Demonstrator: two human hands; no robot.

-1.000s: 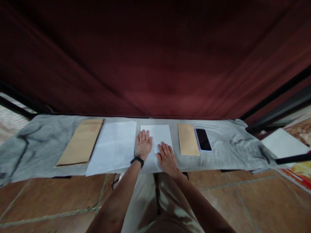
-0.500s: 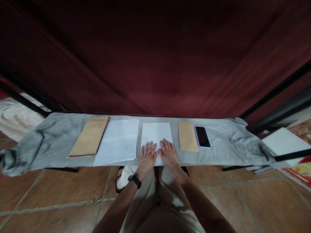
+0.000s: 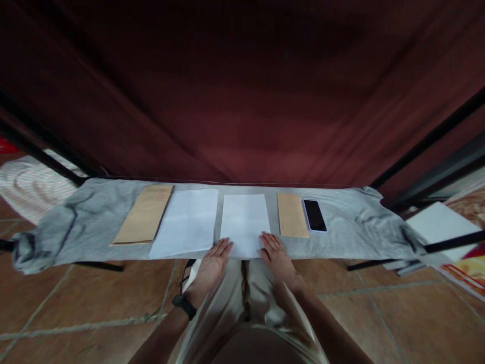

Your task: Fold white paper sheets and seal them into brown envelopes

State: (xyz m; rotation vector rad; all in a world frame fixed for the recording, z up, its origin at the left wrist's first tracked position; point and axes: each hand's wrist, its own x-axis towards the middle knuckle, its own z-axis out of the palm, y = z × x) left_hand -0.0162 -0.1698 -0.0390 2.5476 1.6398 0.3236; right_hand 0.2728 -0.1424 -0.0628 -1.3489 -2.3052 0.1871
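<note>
And there's the dark red curtain point(image 3: 242, 126), hanging beyond both your hands, backing everything; beneath them runs the grey cloth point(image 3: 356, 217), rumpled out at its far ends but smoother under your work, likely giving the paper a soft, steady bed. Left of your left hand lie the larger white sheets point(image 3: 187, 217), a loose pile, edges not quite matched; further left, the big brown envelope point(image 3: 146, 212), slanted close beside them, apparently parked there to leave your middle free. Now the smaller white paper point(image 3: 245, 217), right between and ahead of your hands, lying flat, long sides pointing away from you. Here's your left hand point(image 3: 212, 260) on its near left corner, your right hand point(image 3: 276, 255) on its near right edge: fingers laid out flat, nothing clenched, an even two-sided touch that would stop it skewing. Beyond your right fingertips, off to the right, sits the small brown envelope point(image 3: 292, 215), and just past it the phone point(image 3: 314, 216), seemingly set safely outside your reach across the paper.
</note>
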